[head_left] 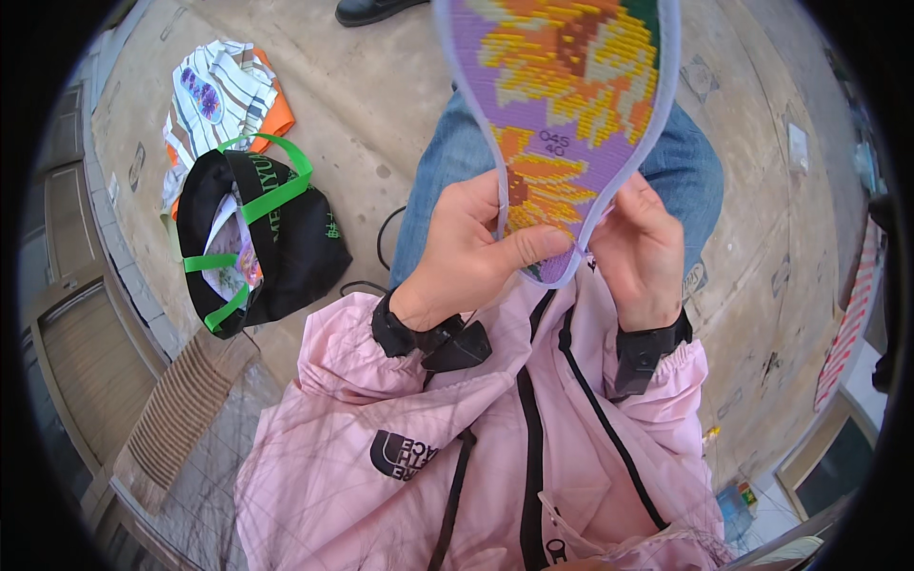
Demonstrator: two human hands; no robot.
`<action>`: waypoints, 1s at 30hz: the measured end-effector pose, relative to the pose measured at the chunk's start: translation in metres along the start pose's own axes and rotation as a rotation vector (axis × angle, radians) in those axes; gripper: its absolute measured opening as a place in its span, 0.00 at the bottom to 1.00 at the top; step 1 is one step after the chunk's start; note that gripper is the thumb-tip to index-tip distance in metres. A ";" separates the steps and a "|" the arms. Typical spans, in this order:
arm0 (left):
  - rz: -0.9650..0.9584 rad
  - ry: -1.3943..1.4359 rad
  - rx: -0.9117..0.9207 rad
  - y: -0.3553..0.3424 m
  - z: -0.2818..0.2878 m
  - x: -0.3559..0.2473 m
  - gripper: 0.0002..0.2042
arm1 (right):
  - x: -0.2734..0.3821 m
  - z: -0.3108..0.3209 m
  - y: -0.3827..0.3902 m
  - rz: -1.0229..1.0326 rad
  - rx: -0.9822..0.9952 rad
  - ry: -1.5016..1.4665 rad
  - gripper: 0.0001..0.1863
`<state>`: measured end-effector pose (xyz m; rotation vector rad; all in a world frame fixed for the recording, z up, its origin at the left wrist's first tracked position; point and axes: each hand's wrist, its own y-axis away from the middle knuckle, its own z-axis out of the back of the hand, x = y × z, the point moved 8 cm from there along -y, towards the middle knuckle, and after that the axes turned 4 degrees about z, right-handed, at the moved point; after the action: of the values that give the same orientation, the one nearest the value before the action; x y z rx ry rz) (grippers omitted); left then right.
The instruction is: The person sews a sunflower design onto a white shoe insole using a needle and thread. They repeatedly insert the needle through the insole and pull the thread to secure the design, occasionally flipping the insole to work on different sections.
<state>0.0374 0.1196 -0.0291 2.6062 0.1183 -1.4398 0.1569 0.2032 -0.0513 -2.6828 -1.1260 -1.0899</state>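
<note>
An embroidered insole [586, 105] with yellow and orange flowers on purple, edged in pale lilac, is raised in front of me. Its wide end points away and runs out of the top of the picture. My left hand [457, 243] grips the narrow heel end, thumb pressed on the stitched face and fingers mostly behind it. At the right edge near the heel, my right hand [647, 247] pinches with bent fingers; the fingertips are partly hidden behind the insole, and whether they hold anything else does not show.
To the left stands a black bag [305, 252] with green handles and patterned pieces inside. Beyond it lie striped cloth [233, 90] with another flowered insole [202, 95], and orange fabric [278, 119]. Corrugated cardboard [186, 414] is at lower left; a dark shoe [371, 9] shows at the top.
</note>
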 end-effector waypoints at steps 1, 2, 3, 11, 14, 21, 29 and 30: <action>0.008 0.018 -0.028 0.001 0.004 -0.001 0.17 | 0.008 0.004 -0.006 0.033 0.064 -0.083 0.12; 0.018 0.036 -0.056 0.001 0.010 -0.004 0.18 | 0.029 0.018 -0.009 0.165 0.018 -0.204 0.10; 0.017 0.052 -0.089 0.000 0.018 -0.008 0.18 | 0.051 0.027 -0.003 0.262 -0.076 -0.332 0.06; -0.125 0.300 -0.420 0.008 0.172 -0.049 0.09 | 0.270 0.200 0.150 0.761 -0.554 0.696 0.14; -0.095 0.345 -0.386 0.014 0.190 -0.061 0.07 | 0.315 0.258 0.220 0.891 -0.781 0.764 0.14; 0.077 0.200 -0.368 0.003 0.053 -0.039 0.12 | 0.205 0.127 0.115 0.741 -0.554 0.967 0.02; 0.219 0.136 -0.103 0.012 -0.014 -0.007 0.14 | 0.026 -0.028 0.042 0.367 -0.007 0.853 0.03; 0.224 0.125 -0.103 0.012 -0.014 -0.005 0.14 | 0.022 -0.029 0.043 0.378 0.010 0.843 0.03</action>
<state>0.0482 0.1109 -0.0158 2.5313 -0.0803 -1.1658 0.1777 0.1772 -0.0058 -1.9145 -0.4444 -1.8159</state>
